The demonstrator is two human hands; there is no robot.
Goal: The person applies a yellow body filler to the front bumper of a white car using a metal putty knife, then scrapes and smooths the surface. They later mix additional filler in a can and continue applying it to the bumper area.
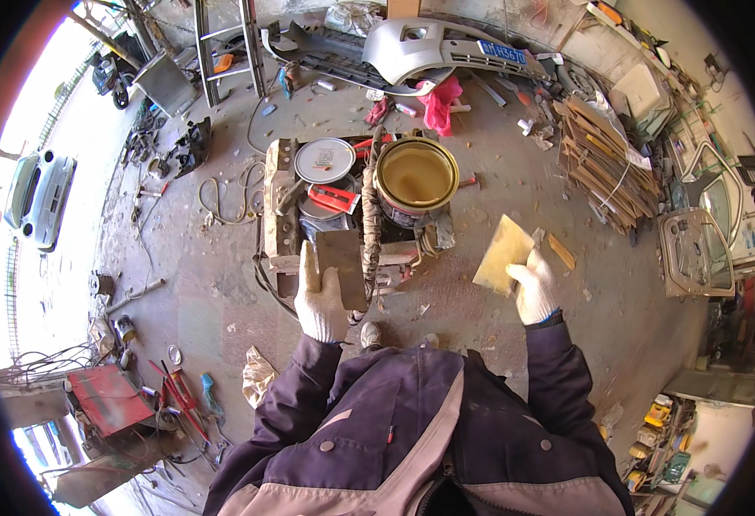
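Observation:
My left hand (321, 308), in a white work glove, grips a dark grey flat scraper blade (343, 268) held upright, thumb across its face. In my gloved right hand (537, 291) is a yellowish flat putty spreader (504, 252), pinched at its lower right corner and tilted. The two tools are well apart. Beyond them, on a low cluttered stand (279, 215), sits an open round tin (380, 191) with tan paste (419, 175) inside. Left of it are a closed tin with a pale lid (324, 160) and a red-and-white packet (334, 199).
A silver bumper (395, 56) lies at the back beside a stepladder (227, 52). Flattened cardboard (605, 159) is stacked at right, near a car door panel (696, 254). A red metal box (111, 400) stands at lower left. Hoses and scraps litter the floor.

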